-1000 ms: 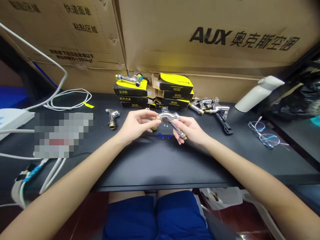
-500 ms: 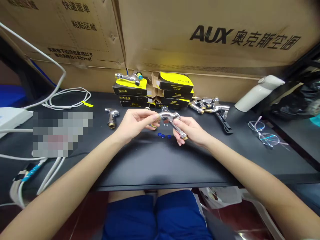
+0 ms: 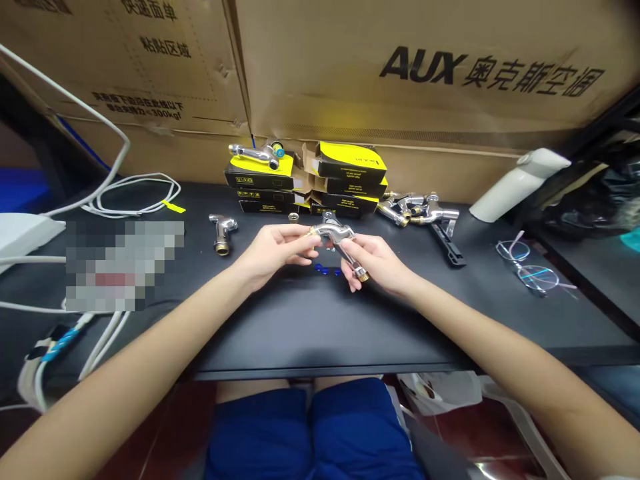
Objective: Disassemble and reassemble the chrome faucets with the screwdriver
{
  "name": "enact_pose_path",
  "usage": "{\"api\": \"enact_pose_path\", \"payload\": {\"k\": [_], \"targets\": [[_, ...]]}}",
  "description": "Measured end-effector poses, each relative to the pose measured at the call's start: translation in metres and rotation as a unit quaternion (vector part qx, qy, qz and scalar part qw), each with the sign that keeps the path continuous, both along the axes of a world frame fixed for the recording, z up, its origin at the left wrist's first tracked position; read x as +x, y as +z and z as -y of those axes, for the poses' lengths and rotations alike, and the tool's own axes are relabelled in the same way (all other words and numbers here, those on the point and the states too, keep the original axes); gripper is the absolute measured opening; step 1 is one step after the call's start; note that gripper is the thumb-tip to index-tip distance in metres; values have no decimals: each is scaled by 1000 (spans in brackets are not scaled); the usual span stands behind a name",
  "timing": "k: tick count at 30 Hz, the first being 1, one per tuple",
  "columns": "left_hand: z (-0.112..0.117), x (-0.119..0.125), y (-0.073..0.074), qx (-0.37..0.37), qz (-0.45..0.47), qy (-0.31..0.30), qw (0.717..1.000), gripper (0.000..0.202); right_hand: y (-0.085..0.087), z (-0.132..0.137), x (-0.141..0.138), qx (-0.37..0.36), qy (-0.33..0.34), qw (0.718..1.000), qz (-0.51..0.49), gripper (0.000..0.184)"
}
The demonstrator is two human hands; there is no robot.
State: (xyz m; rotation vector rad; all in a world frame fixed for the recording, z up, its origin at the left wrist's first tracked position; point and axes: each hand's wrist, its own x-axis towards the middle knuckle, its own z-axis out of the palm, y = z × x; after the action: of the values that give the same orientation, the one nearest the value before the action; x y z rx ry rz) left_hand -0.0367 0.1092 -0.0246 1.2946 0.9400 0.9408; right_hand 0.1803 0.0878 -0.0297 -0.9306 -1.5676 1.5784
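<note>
A chrome faucet [image 3: 334, 231] is held above the black table between my two hands. My right hand [image 3: 379, 261] is closed around its body, the brass threaded end pointing down toward me. At the spout end, the fingers of my left hand [image 3: 273, 257] are pinched, with a bit of brass colour showing at their tips. Below the faucet lie several small blue caps [image 3: 325, 271], partly behind my right fingers. A small round metal fitting [image 3: 293, 217] rests just beyond my left hand. Left of that hand, another chrome faucet body [image 3: 223, 233] stands on the table.
Black-and-yellow boxes [image 3: 350, 163] are stacked at the back, one topped by a faucet [image 3: 256, 155]. More faucets [image 3: 407, 208] and a black-handled tool [image 3: 450, 247] lie right, near eyeglasses [image 3: 537, 277] and a white bottle [image 3: 515, 183]. White cables [image 3: 107, 200] run along the left.
My left fingers have shifted slightly up at the spout end, uncovering the round fitting behind them. The faucet has moved slightly left in my right hand.
</note>
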Motion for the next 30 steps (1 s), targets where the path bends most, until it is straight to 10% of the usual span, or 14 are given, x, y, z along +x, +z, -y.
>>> {"api": "enact_pose_path", "payload": {"k": [4,7,12,18,23,26,30], "targets": [[-3,-3,1,-63,12,-44,997,34,0,2,0,29,1,1000,12,34],[4,-3,2,113,-59,9,992,36,4,4,-2,-13,12,1000,-21,35],[16,0,1,398,-181,153,886,25,11,10,-6,-121,56,986,-98,41],[6,4,0,73,-37,37,996,41,-2,6,-6,-4,-11,1000,-8,35],[0,2,4,-67,22,-2,997,38,-3,7,-6,-2,-2,1000,0,36],[4,2,4,83,-30,50,995,35,0,8,-7,-20,1,1000,-14,38],[12,4,-1,366,-160,137,906,16,3,8,-10,-98,45,992,-59,39]]}}
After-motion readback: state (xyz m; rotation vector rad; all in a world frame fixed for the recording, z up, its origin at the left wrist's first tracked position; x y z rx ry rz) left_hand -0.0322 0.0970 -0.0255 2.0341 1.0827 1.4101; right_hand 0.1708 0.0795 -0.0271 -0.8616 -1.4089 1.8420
